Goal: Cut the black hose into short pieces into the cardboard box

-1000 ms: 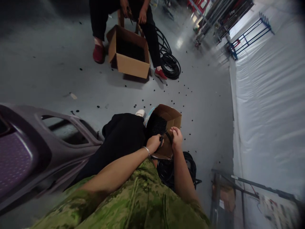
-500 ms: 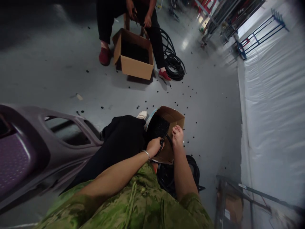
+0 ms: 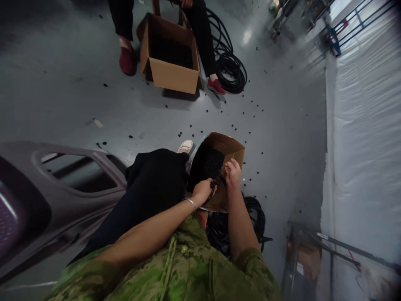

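My left hand (image 3: 203,191), with a bracelet at the wrist, is closed around black-handled scissors (image 3: 213,186); their blades are hard to make out against the dark box. Curled fingers of my right hand (image 3: 233,173) grip a black hose (image 3: 222,179), whose end lies close to the scissors. Both hands are over an open cardboard box (image 3: 230,146) between my legs. Small black pieces (image 3: 210,164) fill its far left part. More black hose lies coiled (image 3: 255,213) on the floor under my right forearm.
Opposite sits another person, with a cardboard box (image 3: 173,76) of black pieces between red shoes (image 3: 128,62). A hose coil (image 3: 232,71) lies beside them. Small black bits dot the grey floor (image 3: 282,138). A large plastic part (image 3: 78,167) stands left, a metal frame (image 3: 332,242) lower right.
The view has tilted down a little, so the surroundings sit higher in the picture. My hands hold nearly the same pose over the box, scissors and hose still in them.
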